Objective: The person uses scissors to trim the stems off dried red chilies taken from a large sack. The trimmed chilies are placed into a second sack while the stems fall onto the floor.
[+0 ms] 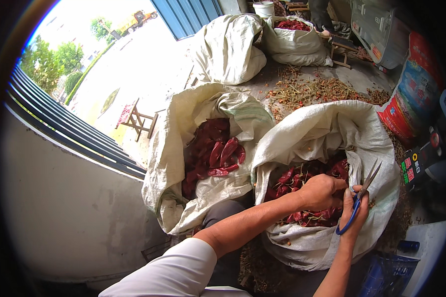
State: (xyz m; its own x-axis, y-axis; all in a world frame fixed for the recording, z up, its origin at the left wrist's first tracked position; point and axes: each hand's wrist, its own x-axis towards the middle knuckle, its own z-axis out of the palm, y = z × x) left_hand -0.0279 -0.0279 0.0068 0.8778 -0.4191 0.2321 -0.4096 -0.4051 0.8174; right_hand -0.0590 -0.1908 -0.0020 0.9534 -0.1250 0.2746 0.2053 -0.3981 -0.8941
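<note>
My right hand (353, 211) holds blue-handled scissors (353, 215), their blades pointing up over the rim of the right white woven sack (379, 222). Close beside it, my left hand (321, 193) reaches across above that sack, its fingers bent towards the right hand; whether they grip anything is hidden. Dried red chili peppers with pale stems (308, 219) lie inside the right sack. A second open woven sack (156, 185) stands to the left, with dried red peppers (215, 148) in it that show few stems.
Cut stems and debris (312, 91) litter the floor behind the sacks. Farther back stand a tied-looking white sack (223, 48) and one filled with peppers (297, 41). A folding stool (137, 120) is at left, a wall (74, 200) nearer. A blue plastic crate (388, 274) sits at lower right.
</note>
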